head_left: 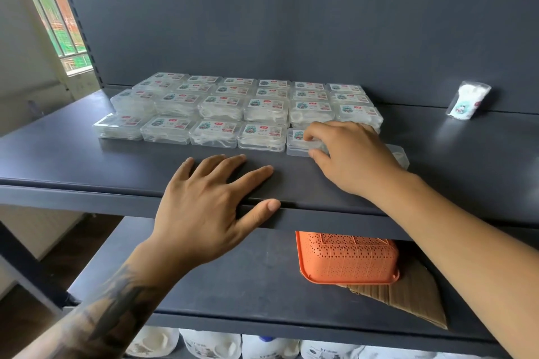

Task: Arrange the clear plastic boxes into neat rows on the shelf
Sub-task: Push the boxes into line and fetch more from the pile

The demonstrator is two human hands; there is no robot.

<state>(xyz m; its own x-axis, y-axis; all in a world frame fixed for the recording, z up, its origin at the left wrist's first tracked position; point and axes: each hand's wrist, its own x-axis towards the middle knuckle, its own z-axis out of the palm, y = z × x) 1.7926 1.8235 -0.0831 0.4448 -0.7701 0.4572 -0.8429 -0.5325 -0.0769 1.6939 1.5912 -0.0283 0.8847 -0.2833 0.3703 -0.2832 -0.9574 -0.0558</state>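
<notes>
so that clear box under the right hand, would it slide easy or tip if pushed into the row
The clear box looks flat and low, so it would probably slide rather than tip. The dark shelf looks smooth, which likely helps it slide. It looks like thin plastic and seems light, so the right hand gripping it should need little force.

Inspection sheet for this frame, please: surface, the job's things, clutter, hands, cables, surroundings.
Surface: dark shelf, bare along its front edge.
Job's things: clear plastic boxes in rows toward the back; one box at the right end of the front row sits under the right hand, and another box shows just right of that hand.
Clutter: small packet leaning on the back panel at right.
Hands: left hand flat on the shelf edge, fingers spread; right hand has a fingertip grip on the box.
Cables: nothing seen.
Surroundings: orange basket on cardboard on the lower shelf; white jugs below; window at left.
</notes>
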